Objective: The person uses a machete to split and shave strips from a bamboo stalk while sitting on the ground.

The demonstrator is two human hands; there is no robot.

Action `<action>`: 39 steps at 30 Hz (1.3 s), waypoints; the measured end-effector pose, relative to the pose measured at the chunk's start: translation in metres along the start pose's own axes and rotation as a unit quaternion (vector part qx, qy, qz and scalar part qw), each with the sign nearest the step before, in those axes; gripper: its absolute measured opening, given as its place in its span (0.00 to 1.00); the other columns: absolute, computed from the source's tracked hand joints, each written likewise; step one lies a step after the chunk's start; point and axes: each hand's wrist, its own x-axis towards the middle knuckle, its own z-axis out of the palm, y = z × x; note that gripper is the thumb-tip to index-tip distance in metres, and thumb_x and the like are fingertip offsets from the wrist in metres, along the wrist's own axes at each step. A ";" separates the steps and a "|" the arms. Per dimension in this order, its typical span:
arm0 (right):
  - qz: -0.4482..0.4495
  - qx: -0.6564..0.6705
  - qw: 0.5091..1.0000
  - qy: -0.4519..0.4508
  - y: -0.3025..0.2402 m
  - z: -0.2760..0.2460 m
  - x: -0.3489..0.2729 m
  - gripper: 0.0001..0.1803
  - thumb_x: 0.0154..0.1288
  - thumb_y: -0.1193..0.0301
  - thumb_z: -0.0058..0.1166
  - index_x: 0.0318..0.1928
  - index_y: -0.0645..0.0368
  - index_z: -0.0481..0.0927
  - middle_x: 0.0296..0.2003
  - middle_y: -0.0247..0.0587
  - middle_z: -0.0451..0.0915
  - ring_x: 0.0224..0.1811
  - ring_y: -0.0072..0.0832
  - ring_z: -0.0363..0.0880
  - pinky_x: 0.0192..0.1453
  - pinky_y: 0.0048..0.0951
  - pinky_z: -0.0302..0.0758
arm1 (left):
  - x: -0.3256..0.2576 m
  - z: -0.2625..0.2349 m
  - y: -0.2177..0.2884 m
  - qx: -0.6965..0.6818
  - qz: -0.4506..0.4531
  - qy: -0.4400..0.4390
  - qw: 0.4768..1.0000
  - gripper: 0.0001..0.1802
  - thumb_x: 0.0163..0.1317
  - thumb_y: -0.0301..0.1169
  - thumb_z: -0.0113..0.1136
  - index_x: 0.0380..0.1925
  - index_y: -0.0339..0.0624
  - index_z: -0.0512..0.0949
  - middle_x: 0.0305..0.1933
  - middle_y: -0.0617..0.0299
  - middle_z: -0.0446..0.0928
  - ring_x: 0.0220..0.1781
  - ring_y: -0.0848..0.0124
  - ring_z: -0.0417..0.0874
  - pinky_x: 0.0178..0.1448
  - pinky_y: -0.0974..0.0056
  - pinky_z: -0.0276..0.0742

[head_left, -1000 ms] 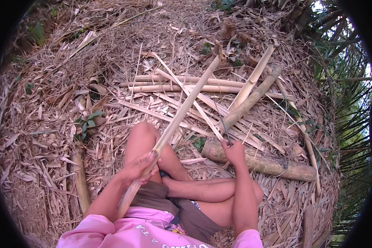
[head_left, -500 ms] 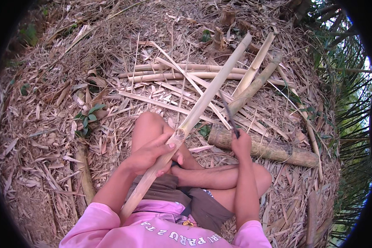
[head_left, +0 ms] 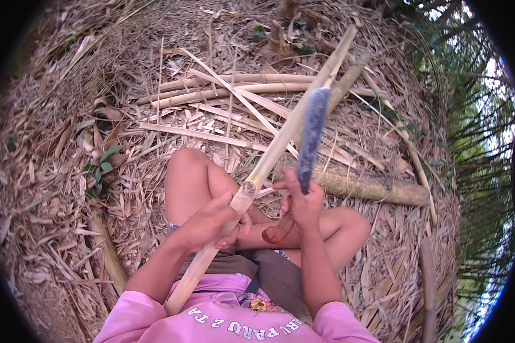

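Note:
A long split bamboo strip (head_left: 286,132) slants from against my shirt up to the far right, its hollow inner side and a node showing near my grip. Wrapped around its lower part is my left hand (head_left: 214,222), just below the node. My right hand (head_left: 304,207) grips a machete (head_left: 313,134) with a dark, broad blade pointing away from me. Its reddish-brown curved handle (head_left: 278,230) sticks out below my fingers. The blade stands just right of the strip and overlaps its far part in view; whether they touch I cannot tell.
A thick bamboo log (head_left: 372,187) lies right of my crossed legs. Beyond my knees are thin split strips (head_left: 200,132) and long bamboo poles (head_left: 234,86). Dry leaves and shavings cover the ground. A small green plant (head_left: 101,168) grows left; foliage (head_left: 480,148) stands right.
My right hand has moved left, closer to the strip, and turned the machete so its broad blade shows. My left hand keeps its hold; the view has shifted slightly.

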 end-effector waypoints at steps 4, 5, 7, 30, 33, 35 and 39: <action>0.015 0.069 0.997 -0.005 0.013 0.007 -0.002 0.21 0.65 0.65 0.66 0.49 0.72 0.80 0.20 0.34 0.78 0.13 0.15 0.69 0.15 0.20 0.65 | 0.010 0.004 0.005 0.114 -0.026 -0.008 0.993 0.23 0.70 0.28 0.40 0.63 0.40 0.57 0.34 0.52 0.77 0.16 0.76 0.69 0.20 0.71 0.67; 0.003 0.093 0.996 0.013 0.015 0.007 -0.002 0.16 0.64 0.68 0.67 0.42 0.70 0.81 0.19 0.32 0.76 0.13 0.16 0.69 0.15 0.20 0.64 | 0.013 0.000 0.004 0.124 -0.041 -0.033 0.991 0.22 0.70 0.29 0.40 0.64 0.40 0.57 0.35 0.52 0.78 0.17 0.76 0.70 0.20 0.71 0.67; 0.006 0.119 0.993 0.015 0.019 0.004 0.000 0.13 0.65 0.69 0.66 0.37 0.66 0.79 0.18 0.31 0.74 0.13 0.16 0.69 0.15 0.20 0.65 | 0.018 -0.009 0.006 0.145 -0.064 -0.076 0.984 0.22 0.72 0.29 0.40 0.64 0.41 0.57 0.36 0.52 0.78 0.18 0.76 0.70 0.21 0.71 0.67; 0.035 0.304 0.942 0.139 0.002 0.048 -0.006 0.12 0.66 0.69 0.64 0.33 0.62 0.74 0.24 0.40 0.78 0.15 0.19 0.69 0.18 0.24 0.69 | -0.027 -0.031 0.023 -0.216 0.579 0.221 0.755 0.48 0.64 0.67 0.48 0.66 0.34 0.60 0.64 0.43 0.67 0.70 0.46 0.66 0.76 0.45 0.60; 0.039 0.253 0.961 0.104 0.010 0.049 -0.006 0.13 0.68 0.67 0.62 0.31 0.61 0.74 0.24 0.42 0.79 0.15 0.19 0.69 0.18 0.23 0.68 | -0.022 -0.018 0.050 -0.244 0.578 0.242 0.741 0.34 0.70 0.63 0.43 0.40 0.38 0.72 0.32 0.55 0.74 0.36 0.63 0.76 0.47 0.60 0.73; 0.045 0.216 0.971 0.094 0.011 0.046 -0.009 0.15 0.70 0.65 0.59 0.30 0.61 0.74 0.21 0.41 0.79 0.15 0.18 0.70 0.17 0.23 0.68 | -0.027 -0.047 0.047 -0.182 0.595 0.083 0.779 0.34 0.72 0.61 0.39 0.22 0.43 0.69 0.16 0.63 0.65 0.17 0.72 0.66 0.27 0.68 0.66; 0.025 0.070 0.994 0.084 0.030 0.031 -0.019 0.20 0.75 0.59 0.51 0.30 0.62 0.75 0.20 0.41 0.80 0.16 0.18 0.72 0.20 0.24 0.69 | -0.013 0.009 0.048 -0.201 0.608 0.254 0.725 0.34 0.75 0.59 0.33 0.14 0.50 0.57 0.09 0.67 0.52 0.10 0.76 0.47 0.20 0.69 0.45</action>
